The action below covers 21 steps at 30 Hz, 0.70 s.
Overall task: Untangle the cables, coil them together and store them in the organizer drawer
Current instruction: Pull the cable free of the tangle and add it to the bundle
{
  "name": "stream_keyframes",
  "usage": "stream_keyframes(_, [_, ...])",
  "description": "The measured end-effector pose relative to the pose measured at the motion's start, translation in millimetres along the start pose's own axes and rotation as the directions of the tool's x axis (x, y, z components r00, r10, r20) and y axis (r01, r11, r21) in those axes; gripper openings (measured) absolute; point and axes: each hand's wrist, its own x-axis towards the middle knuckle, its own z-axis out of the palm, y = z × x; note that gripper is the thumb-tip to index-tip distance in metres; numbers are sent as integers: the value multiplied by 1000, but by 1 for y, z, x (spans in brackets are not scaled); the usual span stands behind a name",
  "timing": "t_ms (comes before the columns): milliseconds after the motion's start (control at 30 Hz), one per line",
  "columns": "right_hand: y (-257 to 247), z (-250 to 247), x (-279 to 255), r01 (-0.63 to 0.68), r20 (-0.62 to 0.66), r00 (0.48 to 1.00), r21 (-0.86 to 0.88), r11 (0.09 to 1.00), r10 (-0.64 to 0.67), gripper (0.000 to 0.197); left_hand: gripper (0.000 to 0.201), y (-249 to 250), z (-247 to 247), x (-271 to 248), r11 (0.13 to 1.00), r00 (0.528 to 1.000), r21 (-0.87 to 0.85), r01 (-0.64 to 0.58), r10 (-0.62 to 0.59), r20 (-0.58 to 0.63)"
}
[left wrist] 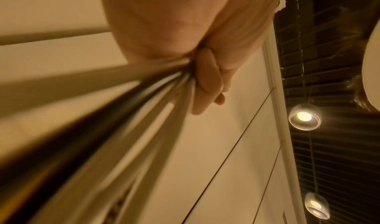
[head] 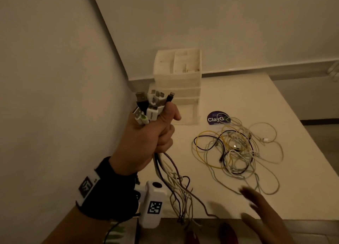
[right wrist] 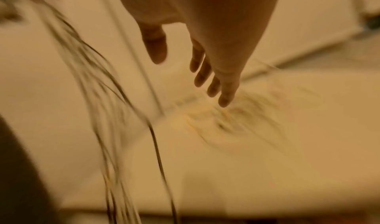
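We stand at a white surface (head: 229, 100) pushed into a corner where two plain pale walls (head: 55, 60) meet. A darker floor (head: 319, 106) lies to the right, edged by a pale skirting board (head: 256, 68). Overhead we see a pale panelled ceiling (left wrist: 236, 146) beside dark slats (left wrist: 339, 154), with two lit pendant lamps (left wrist: 304, 117) giving dim, warm light.
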Motion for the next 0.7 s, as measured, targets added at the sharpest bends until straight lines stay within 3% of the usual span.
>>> stream_keyframes(67, [-35, 38, 21, 185, 175, 972, -152, 971, -157, 78, 40, -4, 5, -8, 1000, 1000, -1, 4, -4, 16])
stream_keyframes(133, [-63, 75, 44, 287, 386, 896, -129, 949, -218, 79, 40, -8, 11, -16, 1000, 1000, -2, 0, 0, 25])
stream_keyframes(167, [-79, 92, 55, 329, 427, 867, -108, 938, -255, 73, 39, -10, 14, -21, 1000, 1000, -6, -3, 4, 28])
stream_keyframes(233, [-92, 124, 69, 327, 501, 836, -125, 937, -225, 36, 39, -11, 19, -28, 1000, 999, 0, -19, 19, 30])
stream_keyframes(267, [-90, 137, 71, 291, 513, 840, -152, 945, -176, 14, 38, -11, 20, -32, 999, 999, 15, -32, 32, 30])
stream_keyframes(367, [-57, 151, 76, 115, 450, 893, -171, 979, -26, 40, 38, -3, 15, -39, 998, 998, 23, -62, 61, 8])
stream_keyframes(467, [-21, 147, 65, -1, 390, 919, -165, 986, 66, 44, 39, 7, 6, -44, 994, 997, -79, -73, 71, -30])
stream_keyframes(700, [48, 124, 47, -207, 373, 865, -342, 917, 335, 42, 30, 31, 8, -49, 975, 985, -144, -172, 173, -1])
